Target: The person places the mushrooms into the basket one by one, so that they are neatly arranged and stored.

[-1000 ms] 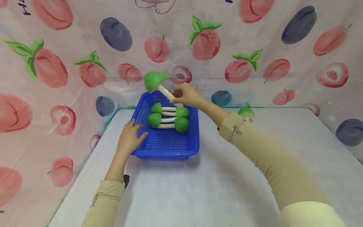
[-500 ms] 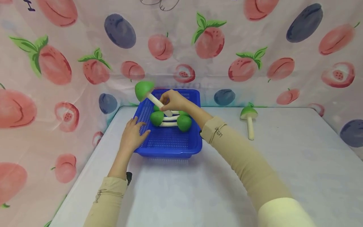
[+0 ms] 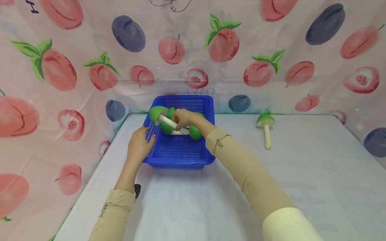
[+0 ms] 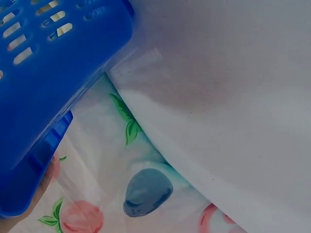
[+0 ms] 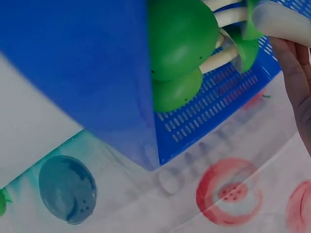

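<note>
Two rows of green-capped toy mushrooms (image 5: 182,36) lie in the blue basket (image 3: 178,161). My right hand (image 3: 184,117) pinches one more toy mushroom (image 3: 158,114) by its white stem, tilted low over the others with the cap towards the basket's left side. In the right wrist view the stem's pale end (image 5: 282,22) shows above the fingers (image 5: 294,73). My left hand (image 3: 138,144) holds the basket's left rim, the thumb on the inner side. The left wrist view catches only an edge of that hand.
Another green-capped toy mushroom (image 3: 266,132) lies on the white tabletop (image 3: 301,174), right of the basket. A fruit-printed cloth (image 3: 193,43) hangs close behind the basket and along the table's left side.
My right hand has lowered the mushroom from above the basket's back edge down among the others. The arm has swung left, uncovering the mushroom on the table. My left hand stays at the rim.
</note>
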`<act>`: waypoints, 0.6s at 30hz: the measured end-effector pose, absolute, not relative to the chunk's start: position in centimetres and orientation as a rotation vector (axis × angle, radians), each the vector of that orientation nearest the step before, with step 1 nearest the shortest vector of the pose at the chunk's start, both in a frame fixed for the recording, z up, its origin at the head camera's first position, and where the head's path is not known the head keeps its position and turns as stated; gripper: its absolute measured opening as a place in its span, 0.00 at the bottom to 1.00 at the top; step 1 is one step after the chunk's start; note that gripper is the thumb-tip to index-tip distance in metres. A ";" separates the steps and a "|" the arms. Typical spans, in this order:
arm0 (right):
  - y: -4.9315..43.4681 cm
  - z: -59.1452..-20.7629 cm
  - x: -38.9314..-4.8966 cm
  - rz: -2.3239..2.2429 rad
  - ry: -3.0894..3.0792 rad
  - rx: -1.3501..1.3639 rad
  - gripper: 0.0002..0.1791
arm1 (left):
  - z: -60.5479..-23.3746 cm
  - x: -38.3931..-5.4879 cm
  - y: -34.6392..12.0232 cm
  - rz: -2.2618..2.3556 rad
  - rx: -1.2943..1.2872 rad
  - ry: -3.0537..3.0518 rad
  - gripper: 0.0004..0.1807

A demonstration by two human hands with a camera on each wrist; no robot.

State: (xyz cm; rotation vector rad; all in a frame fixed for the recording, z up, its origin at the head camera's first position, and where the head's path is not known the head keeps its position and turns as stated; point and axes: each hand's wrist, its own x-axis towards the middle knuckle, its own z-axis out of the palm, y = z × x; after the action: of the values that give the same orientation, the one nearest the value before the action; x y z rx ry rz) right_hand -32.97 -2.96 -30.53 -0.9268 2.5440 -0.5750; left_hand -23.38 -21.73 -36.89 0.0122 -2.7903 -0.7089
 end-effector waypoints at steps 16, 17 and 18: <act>-4.6 -32.3 -33.2 -0.297 2.523 -0.814 0.07 | -36.8 -23.4 -21.5 -0.745 0.021 -2.761 0.22; -4.6 -32.5 -33.2 -0.280 2.513 -0.816 0.10 | -36.8 -23.4 -21.5 -0.745 0.020 -2.757 0.22; -4.6 -32.7 -33.2 -0.266 2.503 -0.823 0.11 | -36.7 -23.4 -21.5 -0.749 0.018 -2.752 0.22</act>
State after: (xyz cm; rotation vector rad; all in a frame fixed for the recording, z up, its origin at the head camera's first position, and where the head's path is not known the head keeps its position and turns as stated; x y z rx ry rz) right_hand -33.23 -4.62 -32.72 -0.8225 2.5034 -0.2661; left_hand -23.36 -21.50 -36.74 0.0185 -2.7524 -0.7492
